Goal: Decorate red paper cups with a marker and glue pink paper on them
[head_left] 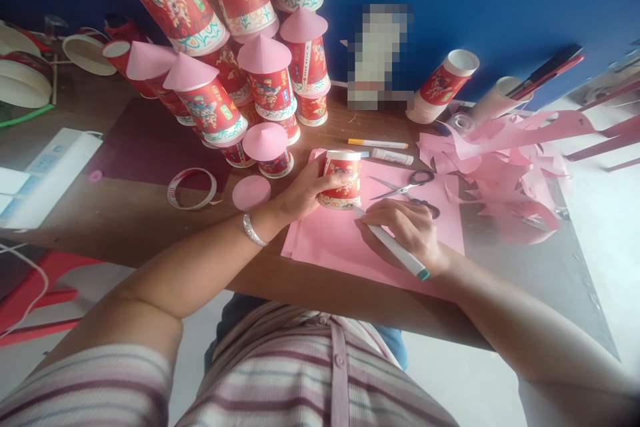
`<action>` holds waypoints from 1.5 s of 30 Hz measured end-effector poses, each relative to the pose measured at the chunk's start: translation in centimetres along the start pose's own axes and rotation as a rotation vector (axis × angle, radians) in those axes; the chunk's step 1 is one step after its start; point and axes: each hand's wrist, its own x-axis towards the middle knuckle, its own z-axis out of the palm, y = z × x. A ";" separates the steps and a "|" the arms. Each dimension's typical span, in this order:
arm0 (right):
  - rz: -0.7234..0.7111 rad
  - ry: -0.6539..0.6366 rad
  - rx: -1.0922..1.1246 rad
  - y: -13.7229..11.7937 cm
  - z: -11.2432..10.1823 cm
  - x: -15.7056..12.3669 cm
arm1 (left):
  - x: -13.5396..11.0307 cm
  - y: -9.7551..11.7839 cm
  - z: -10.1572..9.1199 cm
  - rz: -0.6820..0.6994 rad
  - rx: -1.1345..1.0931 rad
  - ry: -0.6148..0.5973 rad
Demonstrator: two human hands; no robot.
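Observation:
My left hand (pixel 305 190) is wrapped round a red printed paper cup (pixel 343 180) that stands upside down on a pink paper sheet (pixel 330 240). My right hand (pixel 407 230) grips a white pen with a green end (pixel 395 248), its tip touching the paper at the cup's base. A silver bracelet (pixel 253 230) sits on my left wrist. Scissors (pixel 410 188) lie on the sheet just behind my right hand. A cut pink paper disc (pixel 251 192) lies left of the cup.
Stacked red cups with pink cone tops (pixel 265 80) crowd the back of the wooden table. Pink paper scraps (pixel 500 160) pile at the right. A glue stick (pixel 393 157), a yellow-tipped pen (pixel 377 143), a cut cup ring (pixel 191 188) and more cups (pixel 443 87) lie about.

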 end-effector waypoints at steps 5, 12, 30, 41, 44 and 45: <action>-0.004 -0.012 0.053 -0.2 -0.1 -0.1 | 0.0 0.0 -0.1 -0.011 -0.004 -0.010; -0.005 -0.012 0.080 -0.3 0.0 0.0 | -0.1 0.2 0.1 -0.004 0.040 -0.025; 0.011 -0.036 0.042 -0.1 0.1 -0.1 | 0.0 -1.0 -0.9 -0.049 0.020 -0.036; 0.009 -0.039 0.035 -0.1 0.2 -0.2 | 0.1 -0.8 -0.7 -0.047 0.037 -0.033; 0.006 -0.045 0.030 -0.1 0.2 -0.1 | 0.1 -0.7 -0.6 -0.051 0.039 -0.018; 0.006 -0.047 0.031 0.0 0.2 -0.1 | 0.1 -0.7 -0.6 -0.051 0.037 -0.014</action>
